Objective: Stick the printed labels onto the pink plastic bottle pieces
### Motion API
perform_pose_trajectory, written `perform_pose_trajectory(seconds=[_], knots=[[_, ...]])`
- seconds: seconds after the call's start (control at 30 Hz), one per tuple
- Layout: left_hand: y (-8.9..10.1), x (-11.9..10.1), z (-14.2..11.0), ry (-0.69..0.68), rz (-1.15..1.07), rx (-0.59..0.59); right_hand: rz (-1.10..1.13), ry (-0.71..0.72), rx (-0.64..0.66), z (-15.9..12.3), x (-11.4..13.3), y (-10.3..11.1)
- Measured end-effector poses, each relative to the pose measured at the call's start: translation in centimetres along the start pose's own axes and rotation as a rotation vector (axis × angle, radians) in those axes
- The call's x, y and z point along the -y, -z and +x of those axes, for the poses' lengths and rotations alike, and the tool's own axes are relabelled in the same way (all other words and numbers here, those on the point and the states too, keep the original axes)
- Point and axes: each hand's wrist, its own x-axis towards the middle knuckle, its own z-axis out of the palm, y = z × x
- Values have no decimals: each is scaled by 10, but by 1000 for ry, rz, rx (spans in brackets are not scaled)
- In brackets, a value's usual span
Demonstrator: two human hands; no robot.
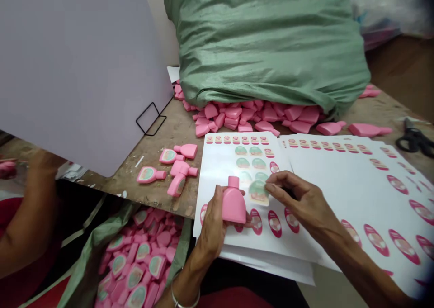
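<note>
My left hand (213, 221) is closed round a small pink plastic bottle (233, 201), held upright over a white sticker sheet (224, 168). My right hand (301, 199) pinches a green oval sticker (258, 191) between thumb and fingers, just right of the bottle and partly lifted off the sheet. More green and dark pink oval stickers remain on the sheet around both hands.
A large green woven sack (267, 41) spills pink bottles (251, 116) behind the sheets. Three loose bottles (176, 165) lie on the wooden table, a bagful of labelled ones (139, 262) below. Scissors (415, 138) at right. Another person's arm (30, 208) at left, behind a grey board (77, 63).
</note>
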Motion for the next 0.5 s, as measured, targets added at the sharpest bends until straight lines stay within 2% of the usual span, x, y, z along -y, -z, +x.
perform_pose_trajectory(seconds=[0.13, 0.27, 0.5], knots=[[-3, -1, -3, -8, -87, 31, 35, -16, 122, -11, 18, -14], [-3, -2, -5, -12, -119, 34, 69, -51, 136, -18, 26, -25], [-5, -3, -6, -22, -116, 31, 64, -23, 126, -22, 28, -27]])
